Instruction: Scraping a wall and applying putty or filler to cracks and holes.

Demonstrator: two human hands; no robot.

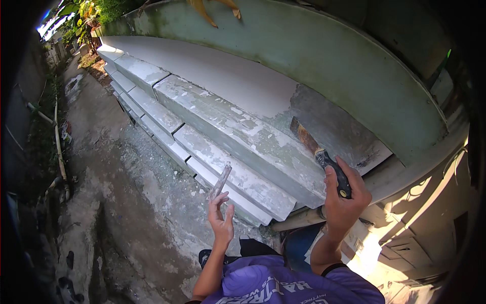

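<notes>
My right hand [345, 192] grips the dark-handled putty knife [331, 168], its rusty blade angled up and left over the long flaking pale-green ledge [223, 121]. My left hand [221, 218] holds a narrow, grey, plaster-smeared tool [219, 180] near its lower end, pointing up in front of the lower ledges [187, 151]. Behind the top ledge lies a white panel [202, 66] with a rough grey patch [334, 121] at its right end, bordered by a curved green rim [344, 81].
A worn concrete path [111, 177] with scattered flakes runs along the left, past pipes [57, 147] beside a wall [25, 71]. Plants [109, 10] stand at the top left. A blue object [298, 245] and sunlit beige boards [405, 238] sit at the lower right.
</notes>
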